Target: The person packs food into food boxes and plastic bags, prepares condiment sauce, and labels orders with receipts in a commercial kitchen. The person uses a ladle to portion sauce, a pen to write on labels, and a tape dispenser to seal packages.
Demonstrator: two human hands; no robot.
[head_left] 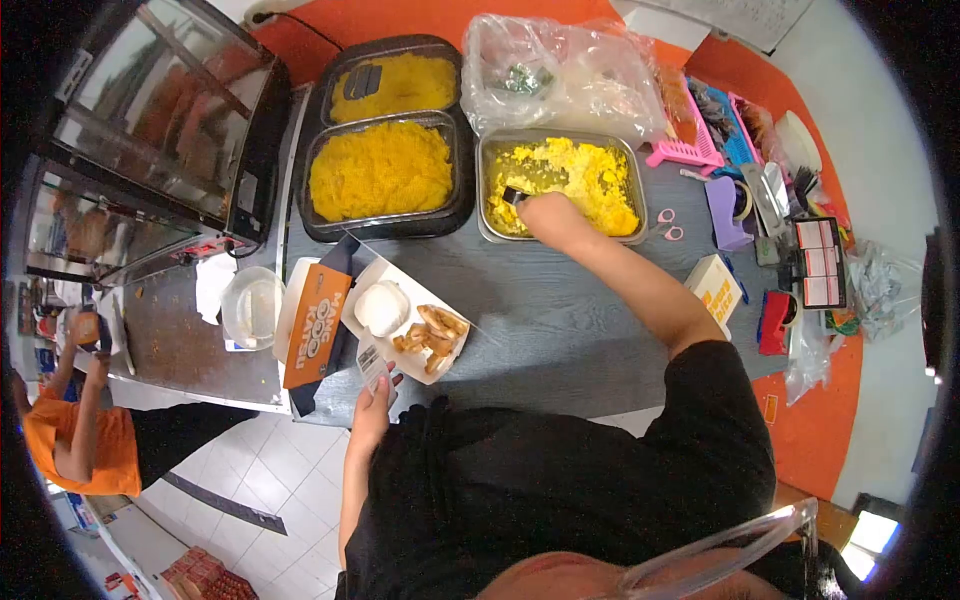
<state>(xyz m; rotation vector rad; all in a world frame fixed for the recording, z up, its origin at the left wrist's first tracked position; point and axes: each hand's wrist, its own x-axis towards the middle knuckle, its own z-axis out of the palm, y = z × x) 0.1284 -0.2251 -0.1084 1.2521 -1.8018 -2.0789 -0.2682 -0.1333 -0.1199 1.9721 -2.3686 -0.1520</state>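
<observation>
My right hand (552, 217) is closed on a dark-handled utensil (514, 195) over a metal tray (484, 190) of yellow scrambled egg (600, 185); the utensil's far end is hard to make out. My left hand (372, 404) holds a small printed packet (372, 366) at the near edge of an open takeaway box (352, 298). Inside that box lie a round white mound of rice (382, 308) and browned, sliced pieces of meat (432, 336). The box's orange printed lid panel (318, 325) stands at its left.
Two containers of orange-yellow food (380, 172) stand at the back left, beside a glass cabinet (170, 120). Plastic bags (560, 75) lie behind the egg tray. Pink scissors (668, 225) and a white box (715, 290) are at right. Another person (85, 435) stands far left.
</observation>
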